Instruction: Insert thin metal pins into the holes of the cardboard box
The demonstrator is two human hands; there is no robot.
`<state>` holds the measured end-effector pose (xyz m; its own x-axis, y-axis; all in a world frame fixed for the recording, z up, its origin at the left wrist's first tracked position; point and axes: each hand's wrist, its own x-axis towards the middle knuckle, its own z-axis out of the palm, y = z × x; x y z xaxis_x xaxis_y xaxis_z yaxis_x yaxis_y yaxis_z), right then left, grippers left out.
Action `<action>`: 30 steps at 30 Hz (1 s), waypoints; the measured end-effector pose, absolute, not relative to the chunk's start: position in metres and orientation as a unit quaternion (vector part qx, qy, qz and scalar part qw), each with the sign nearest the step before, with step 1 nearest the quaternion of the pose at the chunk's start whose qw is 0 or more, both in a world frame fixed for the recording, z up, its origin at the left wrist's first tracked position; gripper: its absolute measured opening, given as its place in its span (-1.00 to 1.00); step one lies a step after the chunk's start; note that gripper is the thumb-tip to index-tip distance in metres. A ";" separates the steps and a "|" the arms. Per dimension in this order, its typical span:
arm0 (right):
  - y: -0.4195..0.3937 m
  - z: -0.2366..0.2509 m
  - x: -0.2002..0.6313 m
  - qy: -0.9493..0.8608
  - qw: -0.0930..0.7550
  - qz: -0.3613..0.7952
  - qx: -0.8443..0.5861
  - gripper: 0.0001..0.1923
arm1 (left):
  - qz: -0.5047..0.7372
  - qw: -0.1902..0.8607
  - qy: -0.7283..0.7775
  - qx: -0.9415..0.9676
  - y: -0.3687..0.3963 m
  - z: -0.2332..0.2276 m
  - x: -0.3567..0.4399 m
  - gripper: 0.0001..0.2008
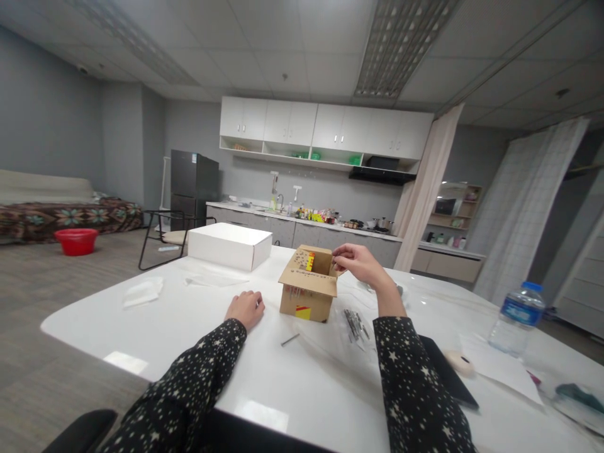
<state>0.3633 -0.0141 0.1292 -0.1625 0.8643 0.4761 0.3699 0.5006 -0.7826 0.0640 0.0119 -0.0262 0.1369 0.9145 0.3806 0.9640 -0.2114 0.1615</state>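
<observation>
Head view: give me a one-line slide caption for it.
Right hand at the rim of an open cardboard box, left hand resting on a glossy white table.

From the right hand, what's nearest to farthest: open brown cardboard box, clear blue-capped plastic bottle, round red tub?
1. Cardboard box, beside the right hand.
2. Bottle, out to the hand's right.
3. Red tub, far off at the left.

Wall cabinets [292,121], a range hood [382,176], refrigerator [183,179] and couch [44,187] mark a combined kitchen and lounge.
</observation>
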 end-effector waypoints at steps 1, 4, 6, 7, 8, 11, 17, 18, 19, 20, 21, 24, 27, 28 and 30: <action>-0.014 0.130 0.362 -0.717 0.487 0.253 -0.429 -0.83 | -0.202 0.061 -0.624 -0.752 0.012 -0.026 0.064 -0.74; -0.013 0.132 0.357 -0.711 0.511 0.243 -0.417 -0.82 | -0.198 0.063 -0.624 -0.753 0.011 -0.026 0.063 -0.73; -0.014 0.133 0.357 -0.708 0.520 0.239 -0.415 -0.82 | -0.193 0.063 -0.625 -0.754 0.010 -0.025 0.064 -0.73; -0.015 0.133 0.358 -0.709 0.518 0.237 -0.416 -0.82 | -0.191 0.062 -0.625 -0.754 0.010 -0.025 0.065 -0.73; -0.017 0.134 0.359 -0.711 0.513 0.235 -0.419 -0.82 | -0.190 0.060 -0.625 -0.754 0.010 -0.026 0.065 -0.73; -0.023 0.134 0.363 -0.726 0.489 0.229 -0.426 -0.84 | -0.191 0.060 -0.624 -0.755 0.010 -0.027 0.067 -0.74; -0.031 0.133 0.368 -0.738 0.468 0.206 -0.440 -0.86 | -0.181 0.076 -0.616 -0.763 0.008 -0.028 0.068 -0.74; -0.030 0.133 0.368 -0.739 0.467 0.208 -0.439 -0.87 | -0.180 0.077 -0.615 -0.763 0.008 -0.028 0.068 -0.74; -0.030 0.133 0.368 -0.738 0.467 0.212 -0.438 -0.87 | -0.180 0.077 -0.615 -0.764 0.007 -0.028 0.068 -0.74; -0.029 0.132 0.368 -0.738 0.465 0.218 -0.437 -0.88 | -0.180 0.077 -0.615 -0.764 0.007 -0.028 0.068 -0.74; -0.028 0.132 0.368 -0.738 0.463 0.224 -0.438 -0.89 | -0.180 0.076 -0.614 -0.764 0.007 -0.028 0.067 -0.74; -0.026 0.130 0.367 -0.736 0.448 0.231 -0.452 -0.88 | -0.179 0.079 -0.613 -0.765 0.006 -0.028 0.065 -0.74; -0.025 0.128 0.365 -0.738 0.443 0.218 -0.460 -0.84 | -0.182 0.084 -0.611 -0.766 0.004 -0.027 0.062 -0.75; -0.025 0.128 0.364 -0.739 0.444 0.213 -0.460 -0.84 | -0.184 0.085 -0.610 -0.766 0.004 -0.027 0.061 -0.75; -0.025 0.127 0.362 -0.740 0.444 0.208 -0.461 -0.83 | -0.186 0.085 -0.607 -0.767 0.003 -0.027 0.059 -0.75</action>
<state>0.3616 -0.0252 0.1269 -0.1801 0.8664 0.4657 0.4971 0.4887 -0.7170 0.0595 0.0034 -0.0274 0.1924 0.9009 0.3891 0.9641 -0.2476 0.0965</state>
